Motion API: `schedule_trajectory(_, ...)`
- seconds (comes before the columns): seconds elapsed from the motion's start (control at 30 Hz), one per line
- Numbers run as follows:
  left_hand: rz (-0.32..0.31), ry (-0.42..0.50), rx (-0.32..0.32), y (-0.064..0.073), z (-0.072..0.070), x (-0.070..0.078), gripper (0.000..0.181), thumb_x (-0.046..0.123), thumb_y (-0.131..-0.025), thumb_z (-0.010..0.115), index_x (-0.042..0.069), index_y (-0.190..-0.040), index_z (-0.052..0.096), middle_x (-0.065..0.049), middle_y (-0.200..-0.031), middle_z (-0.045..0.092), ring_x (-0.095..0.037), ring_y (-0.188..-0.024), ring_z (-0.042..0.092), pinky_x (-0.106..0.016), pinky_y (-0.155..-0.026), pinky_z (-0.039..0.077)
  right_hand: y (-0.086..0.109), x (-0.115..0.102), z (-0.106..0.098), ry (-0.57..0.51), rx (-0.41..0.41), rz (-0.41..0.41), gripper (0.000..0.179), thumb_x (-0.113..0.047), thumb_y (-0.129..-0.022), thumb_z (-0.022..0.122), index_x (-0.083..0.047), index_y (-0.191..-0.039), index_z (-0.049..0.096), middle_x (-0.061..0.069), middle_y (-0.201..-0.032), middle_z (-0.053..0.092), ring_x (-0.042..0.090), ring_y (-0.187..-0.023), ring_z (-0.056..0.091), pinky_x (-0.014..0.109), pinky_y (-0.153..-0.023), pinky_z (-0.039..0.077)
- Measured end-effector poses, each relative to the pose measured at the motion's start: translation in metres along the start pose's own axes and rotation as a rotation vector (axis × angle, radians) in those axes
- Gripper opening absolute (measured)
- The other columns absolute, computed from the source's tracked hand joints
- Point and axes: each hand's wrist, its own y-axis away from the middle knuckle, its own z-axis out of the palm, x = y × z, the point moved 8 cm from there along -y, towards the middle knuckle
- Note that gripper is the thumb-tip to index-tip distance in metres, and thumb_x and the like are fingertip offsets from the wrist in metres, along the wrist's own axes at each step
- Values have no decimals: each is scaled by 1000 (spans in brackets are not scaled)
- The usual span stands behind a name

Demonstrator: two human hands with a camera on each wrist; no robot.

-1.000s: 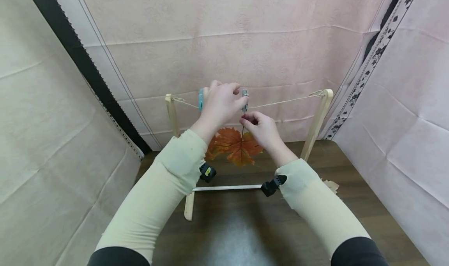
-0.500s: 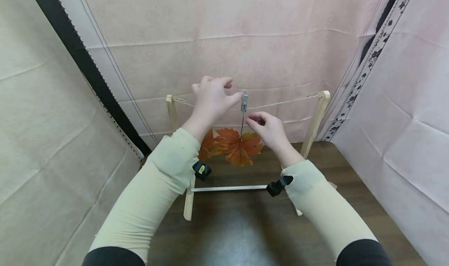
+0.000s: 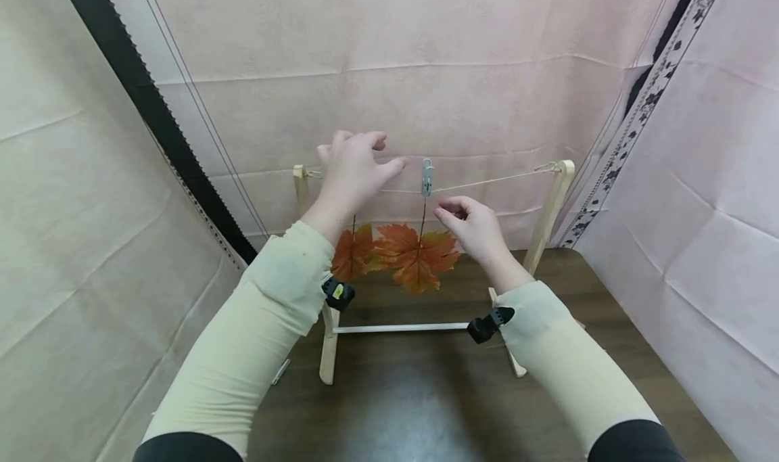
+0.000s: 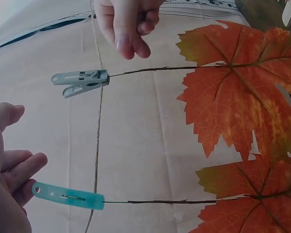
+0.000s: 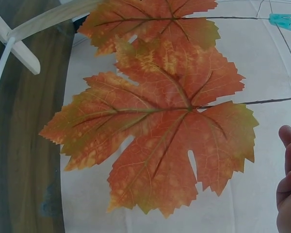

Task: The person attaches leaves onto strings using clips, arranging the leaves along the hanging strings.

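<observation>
A grey-blue clothespin [image 3: 427,178] on the string [image 3: 493,180] bites the thin stem of an orange maple-like leaf [image 3: 416,262], which hangs below it. To its left, a turquoise clothespin [image 4: 70,196] holds the stem of a second leaf [image 3: 349,253]; my left hand hides this pin in the head view. My left hand [image 3: 351,174] has its thumb stretched toward the grey-blue pin, a gap between them. In the left wrist view its lower fingers lie right at the turquoise pin's end. My right hand [image 3: 476,226], fingers loosely bent and holding nothing, is just right of the nearer stem.
The string runs between two wooden posts, the right post [image 3: 550,212] and the left post [image 3: 301,188]. A white rod [image 3: 402,327] joins the frame's legs low over the brown wooden table [image 3: 414,408]. Pale cloth [image 3: 426,97] hangs behind and at both sides.
My left hand has let go of the grey-blue clothespin and moved left. My right hand has released the stem and drawn slightly right. Clothespin and leaf hang from the string by themselves.
</observation>
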Motion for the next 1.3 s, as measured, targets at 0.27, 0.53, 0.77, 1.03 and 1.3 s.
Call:
schedule_trajectory(0.27,-34,31,21,-2,-11,-16,51,55,-76,53,19,-112,58,9,-108,57,-17,-106,37,-40,-86,16,2,4,-6,10,8,1,42,-47,-78,57,-15,-104,61,-2,-91,61,12,-78,52,29,-67,43)
schedule_trajectory(0.53,-112,78,67,0,-22,-44,54,56,-76,51,22,-118,54,10,-112,55,-16,-111,32,-41,-87,12,3,12,-13,-12,20,8,44,-49,-77,57,-15,-104,61,-1,-92,61,11,-80,53,30,-68,44)
schedule_trajectory(0.77,-177,142,129,5,-31,-65,59,56,-75,51,21,-122,49,11,-116,51,-14,-112,29,-39,-89,11,8,23,-18,-4,26,12,47,-51,-75,57,-15,-106,60,-1,-96,61,11,-81,53,30,-67,44)
schedule_trajectory(1.03,-201,311,142,12,-26,-82,63,60,-71,55,26,-123,48,17,-116,49,-7,-113,27,-36,-90,12,14,31,-23,-5,39,3,46,-47,-76,59,-14,-108,59,-1,-97,62,10,-79,53,27,-64,44)
schedule_trajectory(1.3,-194,357,185,17,-29,-96,56,53,-73,57,24,-120,50,16,-115,50,-8,-111,28,-34,-92,12,18,32,-26,-8,48,-24,46,-46,-76,60,-16,-111,57,-5,-100,61,11,-72,51,24,-54,41)
